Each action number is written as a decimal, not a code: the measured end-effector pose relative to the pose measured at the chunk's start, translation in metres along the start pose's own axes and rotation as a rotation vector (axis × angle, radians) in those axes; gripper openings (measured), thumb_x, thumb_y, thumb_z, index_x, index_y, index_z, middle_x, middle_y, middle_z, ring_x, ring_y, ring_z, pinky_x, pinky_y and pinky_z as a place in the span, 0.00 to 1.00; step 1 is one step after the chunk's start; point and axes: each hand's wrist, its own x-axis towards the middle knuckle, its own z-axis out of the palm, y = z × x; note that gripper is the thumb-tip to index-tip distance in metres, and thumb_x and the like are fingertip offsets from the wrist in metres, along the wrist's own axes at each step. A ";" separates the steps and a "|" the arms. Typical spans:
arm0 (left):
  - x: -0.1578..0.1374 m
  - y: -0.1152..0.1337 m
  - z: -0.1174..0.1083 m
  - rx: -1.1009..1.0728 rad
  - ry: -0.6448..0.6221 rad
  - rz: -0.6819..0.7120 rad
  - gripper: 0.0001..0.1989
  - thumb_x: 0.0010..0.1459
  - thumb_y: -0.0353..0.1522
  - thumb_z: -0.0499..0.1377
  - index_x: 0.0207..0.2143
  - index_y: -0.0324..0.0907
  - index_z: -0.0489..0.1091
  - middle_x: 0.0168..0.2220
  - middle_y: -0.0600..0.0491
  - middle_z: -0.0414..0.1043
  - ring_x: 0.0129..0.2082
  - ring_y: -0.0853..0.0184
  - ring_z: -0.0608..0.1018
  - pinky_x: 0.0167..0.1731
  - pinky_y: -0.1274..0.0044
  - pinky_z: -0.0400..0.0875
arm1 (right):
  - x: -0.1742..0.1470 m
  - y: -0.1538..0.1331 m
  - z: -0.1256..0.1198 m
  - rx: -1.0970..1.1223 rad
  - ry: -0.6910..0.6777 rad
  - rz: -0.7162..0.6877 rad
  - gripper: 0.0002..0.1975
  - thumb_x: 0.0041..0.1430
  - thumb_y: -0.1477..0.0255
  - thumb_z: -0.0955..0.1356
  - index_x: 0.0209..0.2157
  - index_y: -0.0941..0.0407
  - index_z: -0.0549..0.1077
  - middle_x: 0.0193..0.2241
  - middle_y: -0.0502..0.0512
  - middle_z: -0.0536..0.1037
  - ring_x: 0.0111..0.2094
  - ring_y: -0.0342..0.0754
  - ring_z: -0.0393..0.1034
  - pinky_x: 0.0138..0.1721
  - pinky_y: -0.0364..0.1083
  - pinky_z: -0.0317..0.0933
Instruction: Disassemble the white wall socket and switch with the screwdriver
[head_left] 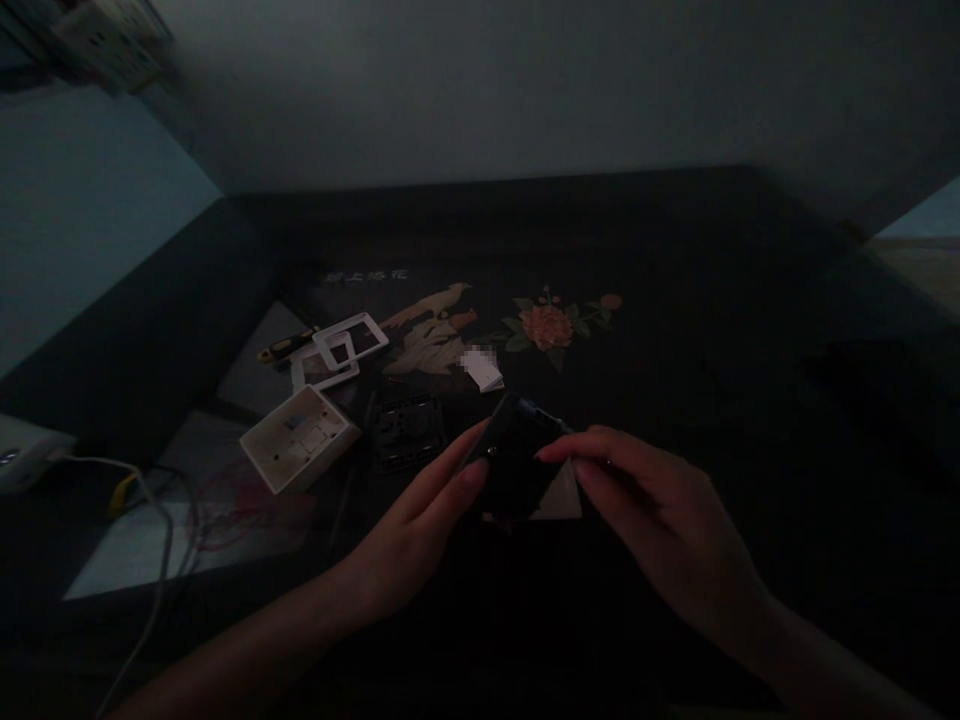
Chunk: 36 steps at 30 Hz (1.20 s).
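hands grip one dark switch module (514, 465) between them: left hand (420, 530) beside, right hand (660, 520) opposite.

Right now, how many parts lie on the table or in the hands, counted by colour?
White frames: 2
White box: 1
Black plate on the table: 1
Black part held by left hand and right hand: 1
Total: 5

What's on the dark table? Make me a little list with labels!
left hand: left hand holds a small black part
right hand: right hand pinches the same part at its right edge
table: dark table with a flower and bird picture
nearby: white switch box, white frames, dark switch module
light: very dim, small details hidden
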 end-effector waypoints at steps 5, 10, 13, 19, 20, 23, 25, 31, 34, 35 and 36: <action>-0.003 0.004 0.008 0.080 -0.077 0.017 0.30 0.59 0.48 0.63 0.62 0.53 0.66 0.63 0.54 0.68 0.57 0.54 0.74 0.46 0.75 0.74 | -0.001 -0.002 0.009 -0.205 0.067 -0.148 0.04 0.62 0.76 0.68 0.38 0.55 0.76 0.21 0.44 0.74 0.17 0.38 0.64 0.19 0.37 0.60; -0.003 0.005 0.013 0.137 -0.077 0.125 0.27 0.64 0.41 0.61 0.64 0.55 0.63 0.67 0.58 0.62 0.67 0.55 0.63 0.61 0.72 0.64 | 0.001 -0.004 0.019 -0.340 0.094 -0.277 0.06 0.67 0.71 0.67 0.39 0.55 0.76 0.20 0.46 0.76 0.16 0.40 0.63 0.20 0.40 0.60; -0.004 0.005 0.014 0.171 -0.074 0.182 0.26 0.65 0.39 0.59 0.65 0.51 0.62 0.67 0.57 0.60 0.70 0.58 0.56 0.68 0.73 0.52 | 0.004 -0.006 0.024 -0.366 0.113 -0.282 0.06 0.67 0.71 0.66 0.38 0.56 0.76 0.20 0.46 0.76 0.17 0.40 0.64 0.22 0.41 0.60; -0.006 0.004 0.013 0.221 -0.089 0.183 0.29 0.67 0.40 0.56 0.68 0.49 0.54 0.70 0.58 0.53 0.71 0.61 0.52 0.69 0.75 0.46 | 0.006 -0.007 0.030 -0.356 0.115 -0.277 0.05 0.66 0.73 0.67 0.36 0.56 0.76 0.21 0.46 0.76 0.17 0.39 0.65 0.21 0.41 0.58; -0.005 0.004 0.013 0.226 -0.089 0.183 0.29 0.68 0.40 0.55 0.68 0.49 0.54 0.70 0.58 0.53 0.71 0.62 0.52 0.69 0.75 0.47 | 0.006 -0.007 0.030 -0.360 0.109 -0.285 0.06 0.67 0.73 0.67 0.36 0.56 0.76 0.21 0.47 0.77 0.17 0.40 0.66 0.21 0.41 0.58; -0.004 0.005 0.014 0.232 -0.094 0.206 0.29 0.68 0.39 0.55 0.68 0.47 0.54 0.70 0.57 0.55 0.71 0.62 0.55 0.68 0.77 0.50 | 0.007 -0.004 0.029 -0.431 0.075 -0.349 0.07 0.68 0.74 0.65 0.36 0.58 0.75 0.23 0.49 0.78 0.21 0.41 0.70 0.25 0.41 0.61; -0.003 0.005 0.015 0.233 -0.103 0.228 0.28 0.69 0.38 0.54 0.69 0.47 0.54 0.69 0.56 0.58 0.70 0.62 0.58 0.67 0.77 0.53 | 0.009 -0.003 0.029 -0.514 0.055 -0.436 0.09 0.69 0.75 0.64 0.37 0.59 0.74 0.24 0.50 0.78 0.23 0.42 0.72 0.27 0.43 0.62; 0.000 0.005 0.015 0.322 -0.084 0.283 0.28 0.68 0.35 0.53 0.69 0.44 0.53 0.69 0.53 0.58 0.69 0.60 0.59 0.67 0.74 0.53 | 0.018 0.000 0.026 -0.694 0.028 -0.608 0.12 0.71 0.75 0.61 0.37 0.62 0.74 0.22 0.51 0.77 0.23 0.46 0.71 0.27 0.47 0.59; 0.002 0.004 0.013 0.366 -0.104 0.326 0.29 0.67 0.33 0.51 0.69 0.43 0.51 0.68 0.52 0.59 0.68 0.59 0.60 0.67 0.71 0.55 | 0.025 0.000 0.027 -0.738 0.005 -0.643 0.17 0.72 0.73 0.58 0.33 0.60 0.74 0.19 0.49 0.75 0.21 0.45 0.68 0.26 0.46 0.57; 0.004 0.003 0.012 0.370 -0.106 0.327 0.30 0.67 0.33 0.50 0.69 0.42 0.50 0.68 0.51 0.60 0.68 0.59 0.62 0.67 0.70 0.56 | 0.028 0.000 0.027 -0.749 -0.007 -0.657 0.18 0.72 0.73 0.58 0.32 0.59 0.74 0.19 0.49 0.74 0.21 0.45 0.67 0.25 0.46 0.56; 0.005 0.003 0.012 0.365 -0.104 0.318 0.30 0.67 0.33 0.50 0.69 0.42 0.50 0.67 0.51 0.61 0.67 0.59 0.63 0.66 0.70 0.57 | 0.030 0.001 0.027 -0.758 -0.018 -0.673 0.19 0.72 0.73 0.57 0.31 0.59 0.74 0.18 0.49 0.73 0.20 0.44 0.65 0.25 0.46 0.55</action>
